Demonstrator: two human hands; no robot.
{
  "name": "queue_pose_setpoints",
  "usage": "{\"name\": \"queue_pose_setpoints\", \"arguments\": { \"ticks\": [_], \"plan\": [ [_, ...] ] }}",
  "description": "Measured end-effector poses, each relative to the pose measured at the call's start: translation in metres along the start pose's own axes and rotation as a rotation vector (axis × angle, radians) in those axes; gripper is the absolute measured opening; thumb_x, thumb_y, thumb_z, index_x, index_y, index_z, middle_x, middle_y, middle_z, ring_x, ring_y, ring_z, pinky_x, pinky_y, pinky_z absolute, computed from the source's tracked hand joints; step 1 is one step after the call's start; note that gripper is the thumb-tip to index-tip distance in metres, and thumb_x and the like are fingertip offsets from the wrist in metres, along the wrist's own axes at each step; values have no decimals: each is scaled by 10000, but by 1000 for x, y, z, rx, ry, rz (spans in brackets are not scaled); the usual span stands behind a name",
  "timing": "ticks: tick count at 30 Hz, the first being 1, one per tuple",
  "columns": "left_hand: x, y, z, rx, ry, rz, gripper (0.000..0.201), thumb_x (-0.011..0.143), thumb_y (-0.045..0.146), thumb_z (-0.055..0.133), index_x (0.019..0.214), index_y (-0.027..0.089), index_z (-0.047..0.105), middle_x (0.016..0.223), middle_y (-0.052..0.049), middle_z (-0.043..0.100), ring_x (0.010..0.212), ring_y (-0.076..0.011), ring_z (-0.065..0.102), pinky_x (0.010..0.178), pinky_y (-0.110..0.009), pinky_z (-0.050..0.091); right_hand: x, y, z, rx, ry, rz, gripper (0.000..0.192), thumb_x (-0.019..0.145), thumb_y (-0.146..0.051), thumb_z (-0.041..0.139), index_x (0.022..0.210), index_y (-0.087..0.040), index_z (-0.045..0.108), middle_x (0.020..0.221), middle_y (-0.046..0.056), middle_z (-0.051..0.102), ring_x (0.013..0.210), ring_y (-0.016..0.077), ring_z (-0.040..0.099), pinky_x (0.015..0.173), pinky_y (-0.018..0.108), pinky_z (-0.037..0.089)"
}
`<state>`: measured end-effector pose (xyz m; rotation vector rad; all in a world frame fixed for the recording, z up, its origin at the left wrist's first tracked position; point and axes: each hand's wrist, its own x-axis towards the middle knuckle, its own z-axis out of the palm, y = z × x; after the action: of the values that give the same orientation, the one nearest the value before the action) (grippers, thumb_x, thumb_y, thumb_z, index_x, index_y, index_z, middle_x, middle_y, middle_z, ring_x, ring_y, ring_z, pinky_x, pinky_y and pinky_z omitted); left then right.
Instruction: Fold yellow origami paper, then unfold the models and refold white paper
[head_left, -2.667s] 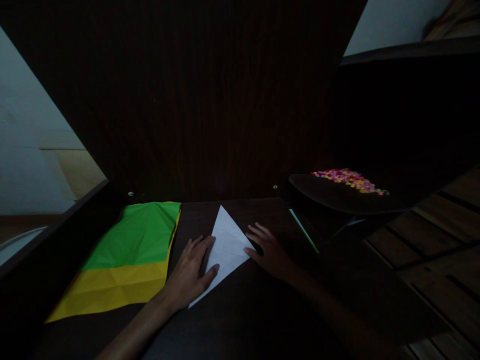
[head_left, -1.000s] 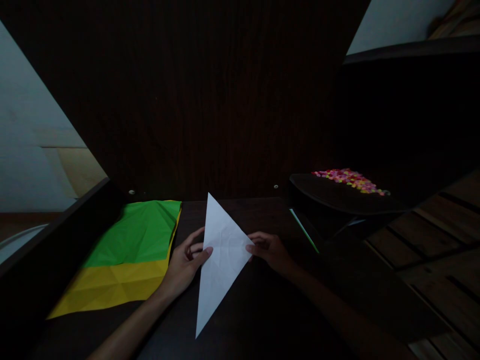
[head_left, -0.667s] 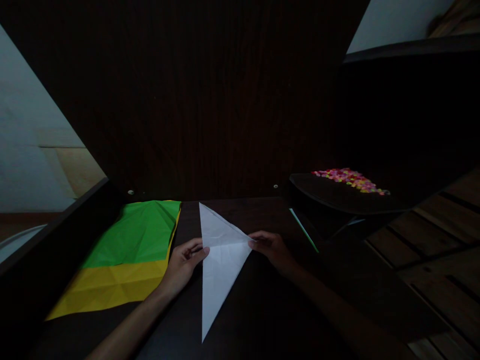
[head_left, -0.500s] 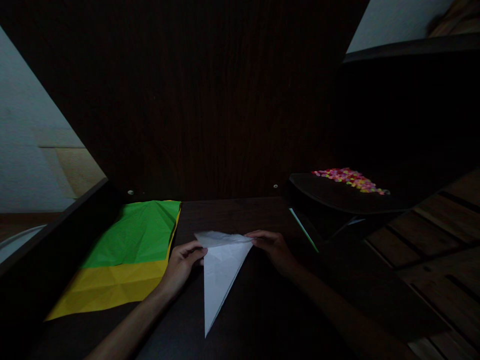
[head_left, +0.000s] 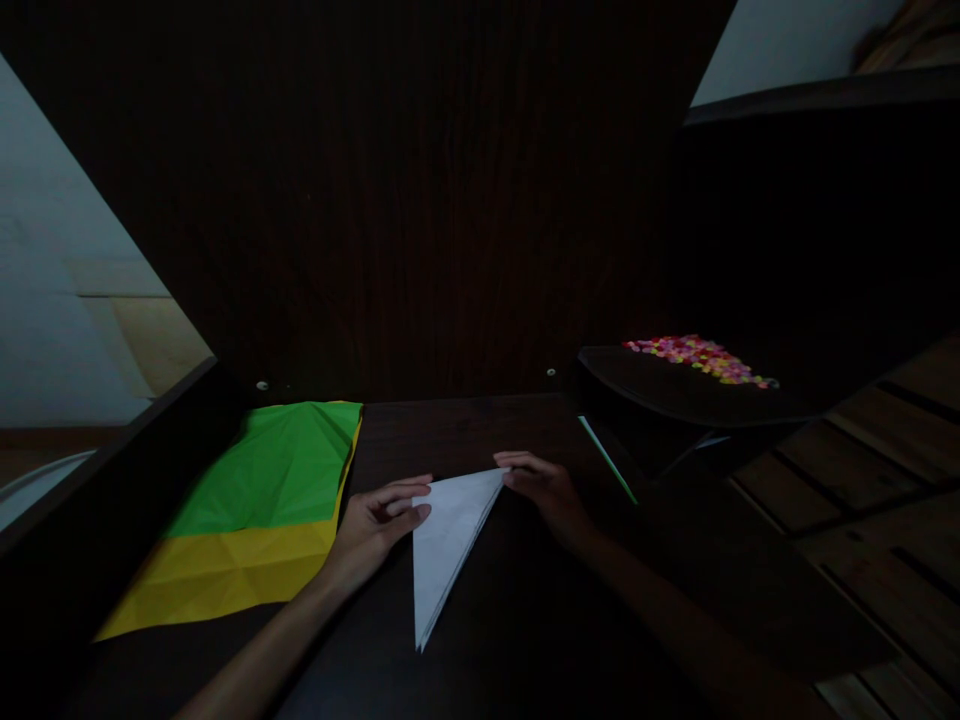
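A white paper (head_left: pixel 444 535), folded into a narrow triangle, lies on the dark wooden table (head_left: pixel 525 620) with its point toward me. My left hand (head_left: pixel 379 525) rests at the paper's left upper corner, thumb and fingers pinching its edge. My right hand (head_left: pixel 544 490) pinches the right upper corner with its fingertips. The scene is dim.
A green sheet (head_left: pixel 274 465) lies on a yellow sheet (head_left: pixel 225 570) at the left. A dark tray (head_left: pixel 675 395) with small colourful bits (head_left: pixel 697 358) stands at the right, a thin green stick (head_left: pixel 607 460) beside it. A dark back panel (head_left: pixel 420 200) rises behind.
The white triangle was turned upright, then its upper half was folded down toward me, leaving a smaller, narrower triangle. Both hands stayed at its upper corners.
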<state>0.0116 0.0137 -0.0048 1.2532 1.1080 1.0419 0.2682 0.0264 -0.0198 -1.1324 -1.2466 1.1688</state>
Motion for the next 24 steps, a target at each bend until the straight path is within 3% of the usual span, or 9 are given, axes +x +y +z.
{"name": "queue_pose_setpoints", "arguments": {
  "ticks": [3, 6, 10, 15, 21, 24],
  "plan": [
    [1, -1, 0, -37, 39, 8, 325, 606, 368, 830, 857, 172, 762, 1235, -126, 672, 1033, -288, 672, 871, -384, 550, 1, 0, 4, 181, 12, 115, 504, 632, -364, 825, 1090, -232, 660, 1134, 74, 696, 960, 246, 671, 882, 419, 514],
    [1, -1, 1, -29, 81, 4, 298, 597, 356, 835, 811, 167, 751, 1045, -106, 745, 866, -253, 711, 758, -336, 570, -2, -1, 10, 335, -50, 212, 553, 642, -379, 822, 1126, -211, 615, 998, 62, 720, 809, 207, 694, 778, 382, 556],
    [-2, -1, 4, -18, 80, -25, 285, 619, 332, 827, 837, 166, 748, 760, -52, 757, 717, -211, 702, 649, -278, 548, -12, -2, 22, 339, -162, 249, 482, 667, -433, 808, 1039, -167, 658, 931, 85, 730, 760, 210, 697, 696, 355, 571],
    [-5, -1, 6, -68, 14, -51, 305, 654, 348, 815, 876, 155, 733, 752, -54, 754, 700, -204, 700, 645, -276, 546, -22, 2, 32, 212, -149, 299, 397, 592, -449, 848, 814, -145, 721, 815, 88, 740, 710, 243, 702, 630, 363, 575],
    [-7, 0, 9, -221, -50, -119, 529, 648, 345, 836, 1120, 194, 650, 779, 2, 708, 687, -176, 688, 601, -279, 570, -20, 2, 29, 155, -125, 269, 385, 620, -501, 809, 770, -155, 731, 753, 76, 732, 632, 213, 680, 556, 318, 548],
    [-9, 1, 10, -211, -101, -171, 510, 657, 358, 834, 1099, 171, 661, 733, -2, 703, 696, -182, 686, 627, -295, 579, -20, 0, 27, 100, -139, 248, 357, 648, -500, 789, 740, -161, 728, 703, 58, 718, 593, 192, 655, 537, 296, 517]
  ]
}}
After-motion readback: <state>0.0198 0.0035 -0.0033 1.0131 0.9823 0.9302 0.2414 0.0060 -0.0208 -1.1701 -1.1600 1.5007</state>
